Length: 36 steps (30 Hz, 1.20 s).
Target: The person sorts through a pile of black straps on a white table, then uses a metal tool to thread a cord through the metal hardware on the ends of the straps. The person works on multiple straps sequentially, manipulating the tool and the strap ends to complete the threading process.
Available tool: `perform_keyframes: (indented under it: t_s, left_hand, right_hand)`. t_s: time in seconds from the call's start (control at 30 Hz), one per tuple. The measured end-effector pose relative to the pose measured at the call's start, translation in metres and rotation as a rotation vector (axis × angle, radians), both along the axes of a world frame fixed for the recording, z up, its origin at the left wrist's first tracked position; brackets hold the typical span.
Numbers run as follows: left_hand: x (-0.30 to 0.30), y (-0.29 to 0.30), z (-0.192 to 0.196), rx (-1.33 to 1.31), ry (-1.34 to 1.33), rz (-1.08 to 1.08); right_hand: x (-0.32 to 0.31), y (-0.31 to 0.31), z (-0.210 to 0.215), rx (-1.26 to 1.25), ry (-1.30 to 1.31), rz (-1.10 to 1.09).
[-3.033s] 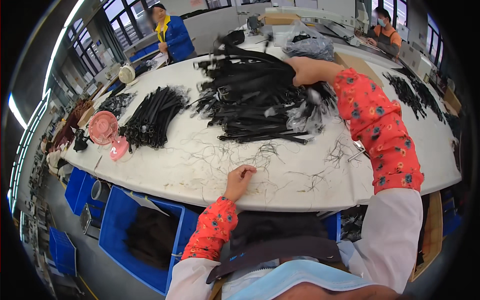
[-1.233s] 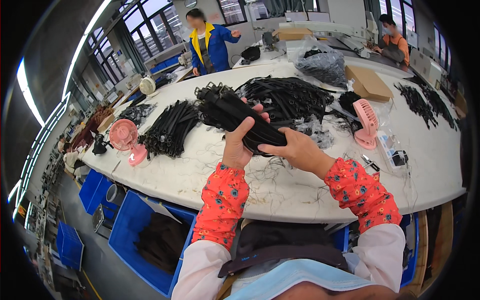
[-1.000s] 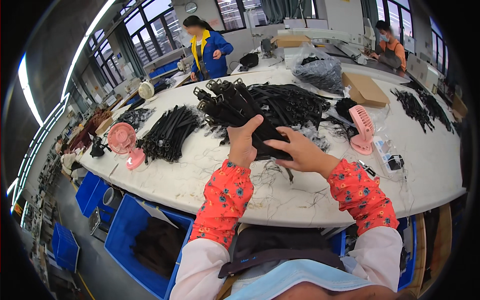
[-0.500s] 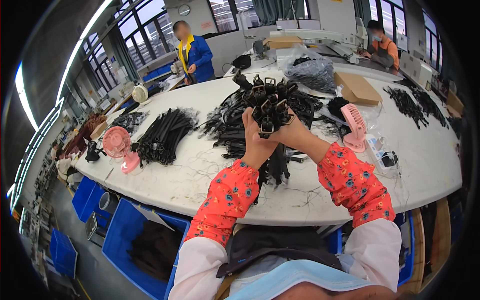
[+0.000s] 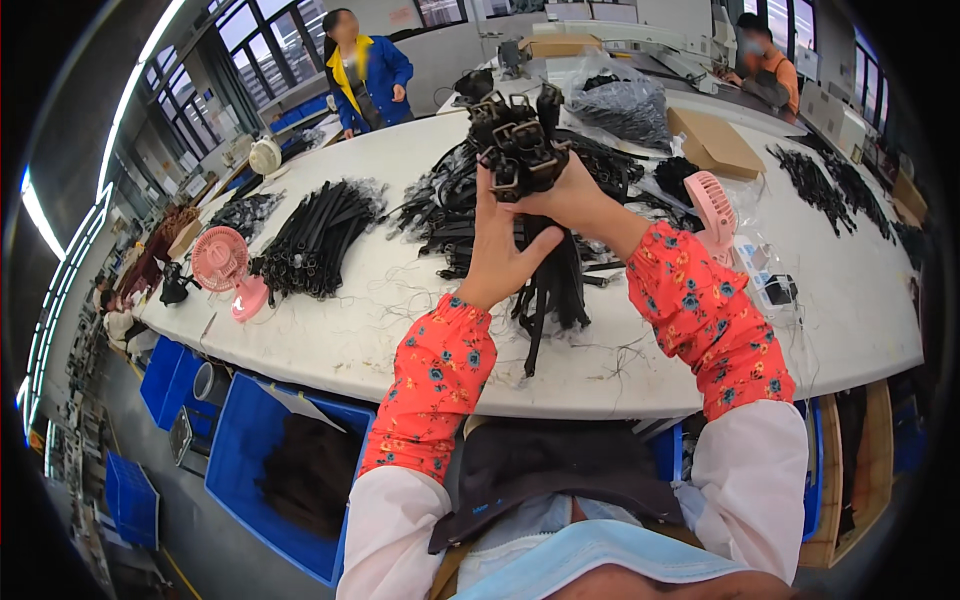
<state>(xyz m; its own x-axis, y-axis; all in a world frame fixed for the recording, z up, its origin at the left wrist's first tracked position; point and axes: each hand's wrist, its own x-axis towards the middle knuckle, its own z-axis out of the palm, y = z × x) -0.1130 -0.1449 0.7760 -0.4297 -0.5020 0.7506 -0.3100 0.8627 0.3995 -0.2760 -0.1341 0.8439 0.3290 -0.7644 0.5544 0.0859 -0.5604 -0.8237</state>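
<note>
A thick bundle of black straps with metal buckles (image 5: pixel 522 140) stands upright over the table, buckle ends on top and strap ends hanging below. My right hand (image 5: pixel 575 200) is wrapped round it just under the buckles. My left hand (image 5: pixel 497 250) is open beside the bundle, thumb spread away and raised fingers against its left side; some fingertips are hidden. Behind my hands lies a loose pile of black straps (image 5: pixel 440 215) on the white table (image 5: pixel 400 345). Further left is another stack of black straps (image 5: pixel 318 240).
Pink fans stand left (image 5: pixel 225 265) and right (image 5: pixel 712 215), the right one beside a white power strip (image 5: pixel 765 275). Behind are a plastic bag (image 5: pixel 620 110) and a cardboard box (image 5: pixel 715 140). A blue bin (image 5: pixel 235 470) sits below the table edge. Two people (image 5: pixel 365 75) (image 5: pixel 765 75) are across the table.
My left hand has loosened from around the bundle, its thumb now spread. The bundle has risen slightly in view, still in my right hand. The person in blue has turned.
</note>
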Motion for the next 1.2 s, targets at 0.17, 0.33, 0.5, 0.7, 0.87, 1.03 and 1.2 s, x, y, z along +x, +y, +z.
perform_keyframes:
  t_s: [0.17, 0.33, 0.5, 0.7, 0.87, 1.03, 1.2]
  left_hand:
    - [0.043, 0.019, -0.076, 0.259, 0.271, 0.097]
    - [0.085, 0.014, -0.181, 0.725, 0.287, 0.3]
    - [0.094, 0.007, -0.2, 0.656, 0.196, 0.238]
    - [0.08, 0.01, -0.194, 0.644, 0.189, 0.199]
    - [0.09, 0.015, -0.188, 0.657, 0.16, 0.283]
    - [0.097, 0.014, -0.191, 0.593, 0.118, 0.297]
    - [0.085, 0.011, -0.198, 0.556, 0.123, 0.25]
  right_hand:
    - [-0.012, -0.01, 0.059, -0.064, 0.052, -0.263]
    - [-0.058, -0.009, 0.113, -0.035, -0.411, 0.076]
    - [-0.034, -0.056, 0.065, -0.263, 0.101, -0.488]
    - [-0.066, -0.09, 0.086, -0.313, 0.247, -0.576]
    - [-0.063, -0.06, 0.111, -0.032, -0.383, -0.119]
    - [-0.055, -0.064, 0.108, -0.527, 0.621, -0.875]
    - [-0.056, -0.073, 0.114, 0.057, -0.263, -0.512]
